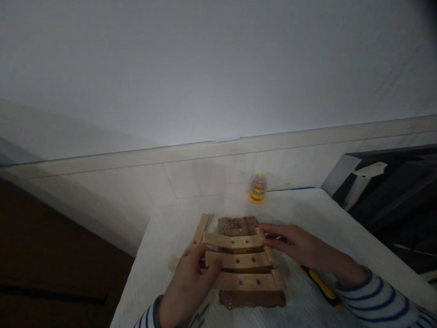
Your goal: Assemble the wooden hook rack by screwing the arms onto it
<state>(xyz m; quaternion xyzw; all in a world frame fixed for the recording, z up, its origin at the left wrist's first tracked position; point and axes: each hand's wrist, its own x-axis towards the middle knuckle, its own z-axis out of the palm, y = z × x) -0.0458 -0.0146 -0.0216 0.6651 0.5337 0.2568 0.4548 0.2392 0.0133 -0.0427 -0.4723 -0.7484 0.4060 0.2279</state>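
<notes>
Three pale wooden slats lie side by side, joined at their right ends to a wooden side strip. Paired holes or screw heads show in each, darker bluish ones on the nearest. Beneath them is a brown cardboard box. My left hand is closed around the left ends, thumb on the middle slat; its fingertips are partly hidden. At the far right corner, my right hand pinches the frame near the top slat's end. Another wooden strip sticks out at an angle beyond my left hand.
On the white-covered table, a yellow-and-black handled tool lies beside my right forearm. A clear tub with a yellow base stands near the wall. Thin dark pieces lie by my left wrist. Dark panels lean at right.
</notes>
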